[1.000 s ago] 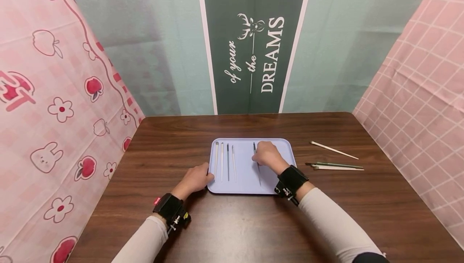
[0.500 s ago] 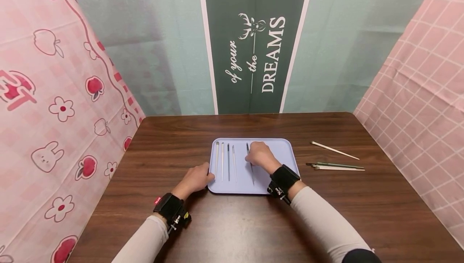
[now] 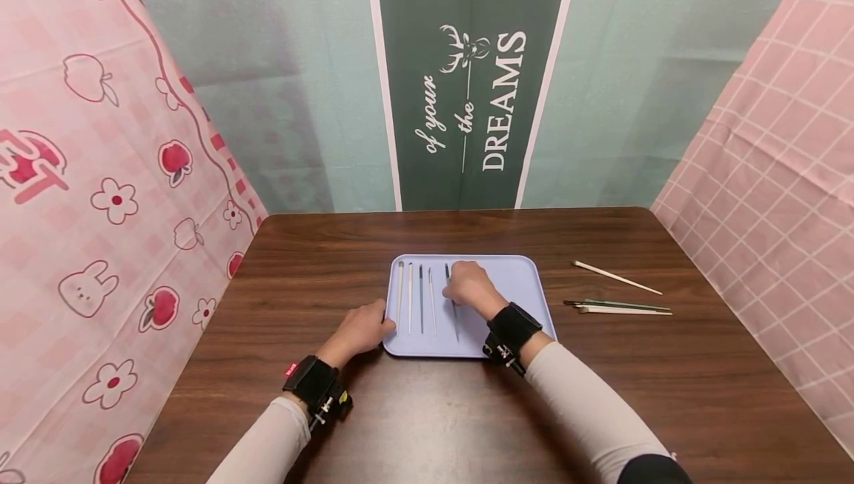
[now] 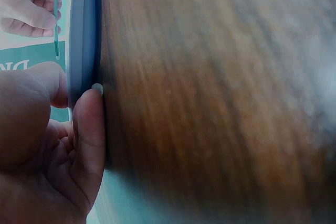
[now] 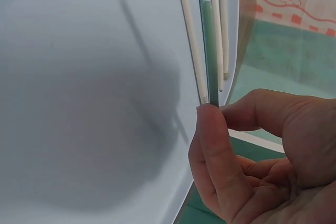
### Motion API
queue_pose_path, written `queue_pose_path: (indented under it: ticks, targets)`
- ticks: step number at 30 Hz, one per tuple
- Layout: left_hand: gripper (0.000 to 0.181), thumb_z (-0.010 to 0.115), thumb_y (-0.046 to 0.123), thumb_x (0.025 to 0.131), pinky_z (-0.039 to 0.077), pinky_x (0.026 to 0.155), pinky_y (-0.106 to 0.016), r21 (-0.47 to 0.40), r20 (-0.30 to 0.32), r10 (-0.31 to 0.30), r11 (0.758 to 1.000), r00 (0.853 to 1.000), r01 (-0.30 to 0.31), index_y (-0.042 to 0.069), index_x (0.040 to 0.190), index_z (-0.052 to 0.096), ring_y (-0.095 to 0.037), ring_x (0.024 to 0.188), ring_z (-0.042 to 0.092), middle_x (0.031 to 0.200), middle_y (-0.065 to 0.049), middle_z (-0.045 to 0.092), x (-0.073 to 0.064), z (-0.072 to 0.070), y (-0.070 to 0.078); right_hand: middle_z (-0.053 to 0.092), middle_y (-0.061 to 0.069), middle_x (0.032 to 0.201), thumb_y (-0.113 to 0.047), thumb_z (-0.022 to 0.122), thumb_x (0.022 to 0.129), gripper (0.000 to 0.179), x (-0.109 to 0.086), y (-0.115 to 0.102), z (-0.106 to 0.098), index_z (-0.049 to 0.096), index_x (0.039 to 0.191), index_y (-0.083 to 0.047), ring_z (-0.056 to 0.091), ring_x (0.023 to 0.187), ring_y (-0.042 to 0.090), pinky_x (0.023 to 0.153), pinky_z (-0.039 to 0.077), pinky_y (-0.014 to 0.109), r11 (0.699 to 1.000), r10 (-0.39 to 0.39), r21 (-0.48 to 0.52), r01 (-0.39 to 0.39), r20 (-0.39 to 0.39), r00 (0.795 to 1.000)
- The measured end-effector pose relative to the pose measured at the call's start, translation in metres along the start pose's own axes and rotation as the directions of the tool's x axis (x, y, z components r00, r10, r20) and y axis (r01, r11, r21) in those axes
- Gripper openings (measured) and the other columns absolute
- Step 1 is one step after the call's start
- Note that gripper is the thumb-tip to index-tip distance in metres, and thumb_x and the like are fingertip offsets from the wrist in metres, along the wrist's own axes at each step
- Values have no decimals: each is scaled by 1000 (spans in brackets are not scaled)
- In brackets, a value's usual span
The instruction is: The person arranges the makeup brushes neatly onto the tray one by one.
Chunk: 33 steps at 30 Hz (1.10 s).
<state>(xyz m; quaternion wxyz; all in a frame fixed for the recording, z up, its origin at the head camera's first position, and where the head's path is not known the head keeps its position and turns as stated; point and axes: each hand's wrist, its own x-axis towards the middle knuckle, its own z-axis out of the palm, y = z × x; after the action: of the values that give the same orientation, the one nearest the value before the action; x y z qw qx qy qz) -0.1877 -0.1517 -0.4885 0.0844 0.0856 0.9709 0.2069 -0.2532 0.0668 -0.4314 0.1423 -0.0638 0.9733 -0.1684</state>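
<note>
A lavender tray (image 3: 510,284) lies on the table, its left rim gripped between the thumb and fingers of my left hand (image 3: 359,328). In the left wrist view, those fingers lie along the tray's outer wall (image 4: 84,24). My right hand (image 3: 472,287) pinches a slim green-handled paintbrush (image 5: 211,51) between thumb and fingertips over the tray. That brush points dark tip away from me, and its shadow falls on the tray floor. To its left, several brushes stand in a row lengthwise, among them a cream brush (image 3: 399,295) and a dark green one (image 3: 421,299).
On the table to the right of the tray lies a slanted cream brush (image 3: 617,277). Below it is a small bunch of cream and green brushes (image 3: 623,309). Fabric curtains stand behind and on both sides of the wooden table (image 3: 307,262).
My right hand has carried the green brush leftward across the tray, closer to the row of brushes. My left hand keeps its place on the rim.
</note>
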Motion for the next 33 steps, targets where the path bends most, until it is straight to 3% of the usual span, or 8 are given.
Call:
queue_pose_path:
  ticks: [16, 33]
  targets:
    - [16, 60, 21, 91, 44, 65, -38, 1, -2, -10, 1000, 1000, 10, 6, 93, 55, -23, 69, 51, 77, -5, 54, 0, 0, -1, 58, 2, 59, -13, 70, 84, 24, 9, -2, 7, 58, 64, -8, 53, 53, 16, 50, 39, 24, 999, -41, -18, 41, -13, 999]
    - [17, 61, 22, 91, 44, 64, -37, -2, 5, -30, 1000, 1000, 30, 6, 96, 56, -23, 69, 52, 76, -5, 54, 1, 0, 0, 62, 4, 65, -14, 70, 88, 14, 20, -5, 15, 66, 81, -3, 58, 55, 16, 51, 43, 25, 999, 34, 2, -34, 46, 998]
